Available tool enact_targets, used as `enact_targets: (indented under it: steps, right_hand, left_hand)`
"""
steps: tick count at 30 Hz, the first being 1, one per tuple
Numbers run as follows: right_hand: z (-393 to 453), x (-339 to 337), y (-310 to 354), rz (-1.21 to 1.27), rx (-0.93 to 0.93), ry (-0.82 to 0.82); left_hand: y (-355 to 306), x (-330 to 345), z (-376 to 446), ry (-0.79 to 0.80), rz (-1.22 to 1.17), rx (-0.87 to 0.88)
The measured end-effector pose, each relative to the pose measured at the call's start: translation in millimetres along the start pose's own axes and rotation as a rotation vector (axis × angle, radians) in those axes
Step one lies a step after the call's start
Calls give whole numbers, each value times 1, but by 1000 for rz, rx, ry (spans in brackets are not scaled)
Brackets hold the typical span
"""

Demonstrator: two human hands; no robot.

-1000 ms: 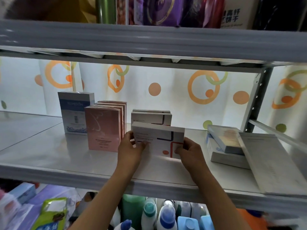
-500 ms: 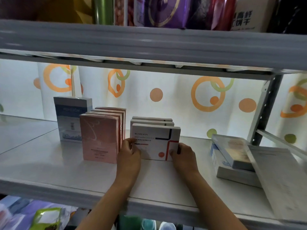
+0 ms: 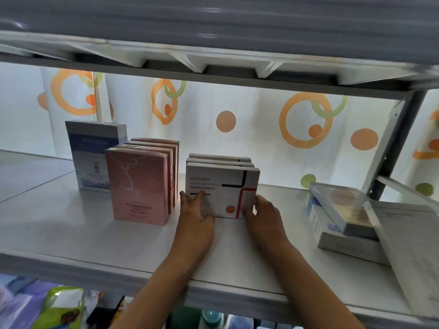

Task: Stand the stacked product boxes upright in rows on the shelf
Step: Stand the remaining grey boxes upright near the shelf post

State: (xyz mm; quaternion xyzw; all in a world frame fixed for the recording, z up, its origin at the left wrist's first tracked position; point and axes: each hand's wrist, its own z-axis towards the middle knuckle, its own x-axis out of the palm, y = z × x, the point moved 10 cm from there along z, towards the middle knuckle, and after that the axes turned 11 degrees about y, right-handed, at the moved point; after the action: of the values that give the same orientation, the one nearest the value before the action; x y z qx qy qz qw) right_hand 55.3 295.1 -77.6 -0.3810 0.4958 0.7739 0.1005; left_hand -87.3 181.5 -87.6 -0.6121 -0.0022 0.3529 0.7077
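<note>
A white box with red and navy lines (image 3: 228, 186) stands upright on the white shelf (image 3: 83, 233), at the front of a row with two like boxes behind it. My left hand (image 3: 194, 214) lies with straight fingers against the box's lower left front. My right hand (image 3: 263, 214) holds its lower right corner, thumb on the front and fingers round the side. To the left stand a row of pink boxes (image 3: 137, 186) and a blue and white box (image 3: 92, 150). At the right, a clear-wrapped box (image 3: 342, 207) lies tilted on a flat white box (image 3: 346, 245).
A large flat white box (image 3: 415, 252) leans at the far right, over the shelf's front edge. The upper shelf (image 3: 213, 20) hangs low overhead and a grey post (image 3: 399, 143) stands at the back right. Bottles and packets (image 3: 59, 307) fill the shelf below.
The white box has gone from tilted in both hands to upright, pushed back against the two behind it. My left fingers now lie flat on its front.
</note>
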Motion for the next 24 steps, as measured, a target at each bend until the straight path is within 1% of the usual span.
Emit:
enact_targets:
  steps: [5, 8, 10, 14, 18, 21, 24]
  right_hand:
    - [2, 1, -4, -30, 23, -18]
    - [5, -1, -7, -11, 37, -29]
    - [4, 3, -5, -5, 33, -9]
    - [3, 5, -7, 4, 55, -1]
    - [0, 7, -9, 44, 75, 11]
    - [-8, 10, -8, 58, 84, 33]
    - [-18, 6, -6, 40, 99, 35]
  left_hand:
    - [3, -3, -8, -17, 36, -66]
    - [0, -1, -11, 3, 71, -121]
    - [3, 1, -12, 17, 84, -137]
    - [9, 2, -12, 25, 129, -140]
    - [10, -3, -16, -16, 174, -147]
    - [6, -9, -21, -63, 174, -108]
    - [0, -12, -22, -73, 200, -83]
